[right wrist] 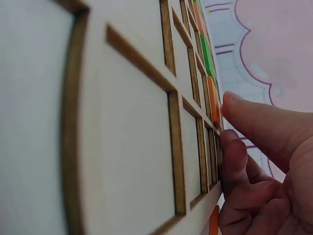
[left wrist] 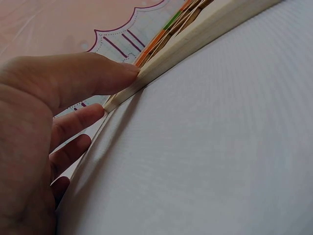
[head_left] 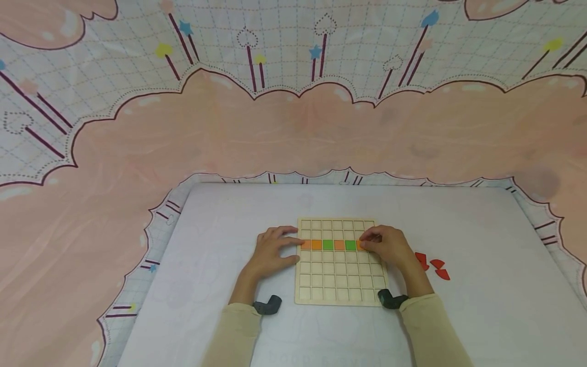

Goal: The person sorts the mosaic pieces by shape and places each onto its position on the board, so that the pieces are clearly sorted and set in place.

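And here's the patterned cloth (head_left: 321,132), peach and scalloped, filling the whole background behind the white-topped table (head_left: 330,336). On that table sits the pale wooden grid board (head_left: 340,280), flat and squarely in front of the person, most of its cells bare.

Now the hands! The left hand (head_left: 272,250) is at the board's left edge, fingers relaxed and spread, grasping nothing; the thumb touches the rim, steadying it by the look of things. Over on the other side, the right hand (head_left: 389,244) bends its fingers over the right end of the third row from the far edge. Are they pinching or merely pressing? Can't tell from any view.

Dark wrist mounts (head_left: 268,306) sit at both cuffs. Then comes the row of coloured tiles (head_left: 327,245), oranges and greens side by side along that third row. Red pieces (head_left: 442,274) lie loose on the table, just beyond the right forearm. And right at the right fingertips, the orange tile (head_left: 359,245), partly covered, at the end of the visible run.

The step in hand, I'd judge, is seating a tile there. That calls for squaring it to its cell, a light press down, and a clean release while the board stays put.
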The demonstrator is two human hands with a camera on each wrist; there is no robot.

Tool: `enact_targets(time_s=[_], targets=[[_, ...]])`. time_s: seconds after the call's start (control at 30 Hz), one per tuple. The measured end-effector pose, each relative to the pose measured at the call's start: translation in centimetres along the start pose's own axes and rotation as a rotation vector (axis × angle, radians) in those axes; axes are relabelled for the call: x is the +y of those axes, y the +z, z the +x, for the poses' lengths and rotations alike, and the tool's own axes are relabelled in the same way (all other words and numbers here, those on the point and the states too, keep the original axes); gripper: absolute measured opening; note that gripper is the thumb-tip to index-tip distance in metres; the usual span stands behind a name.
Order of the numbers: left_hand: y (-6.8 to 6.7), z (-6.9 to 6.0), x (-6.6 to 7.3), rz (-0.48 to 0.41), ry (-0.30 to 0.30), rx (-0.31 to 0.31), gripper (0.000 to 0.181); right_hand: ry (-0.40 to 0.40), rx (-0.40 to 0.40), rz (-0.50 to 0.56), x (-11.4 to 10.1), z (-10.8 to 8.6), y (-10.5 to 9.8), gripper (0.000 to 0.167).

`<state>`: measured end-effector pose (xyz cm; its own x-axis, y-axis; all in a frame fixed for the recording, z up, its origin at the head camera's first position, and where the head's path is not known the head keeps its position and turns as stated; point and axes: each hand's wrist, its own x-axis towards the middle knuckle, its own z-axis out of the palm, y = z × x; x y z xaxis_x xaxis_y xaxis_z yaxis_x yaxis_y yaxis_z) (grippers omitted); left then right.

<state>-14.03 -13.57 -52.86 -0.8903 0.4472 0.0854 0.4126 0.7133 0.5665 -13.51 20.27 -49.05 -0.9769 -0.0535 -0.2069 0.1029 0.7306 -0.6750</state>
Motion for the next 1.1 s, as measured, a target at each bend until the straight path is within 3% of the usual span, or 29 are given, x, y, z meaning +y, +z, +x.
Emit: enact_targets(time_s=[0.83, 1.1], targets=[[-0.1, -0.1, 0.0, -0.027, 0.034, 0.02, 0.04, 0.007, -0.001, -0.003, 0.3, -0.3, -0.3, 0.016], [-0.1, -0.1, -0.1, -0.017, 0.023, 0.015, 0.04, 0.019, 0.003, 0.034, 1.4, -1.1, -2.5, 0.026]])
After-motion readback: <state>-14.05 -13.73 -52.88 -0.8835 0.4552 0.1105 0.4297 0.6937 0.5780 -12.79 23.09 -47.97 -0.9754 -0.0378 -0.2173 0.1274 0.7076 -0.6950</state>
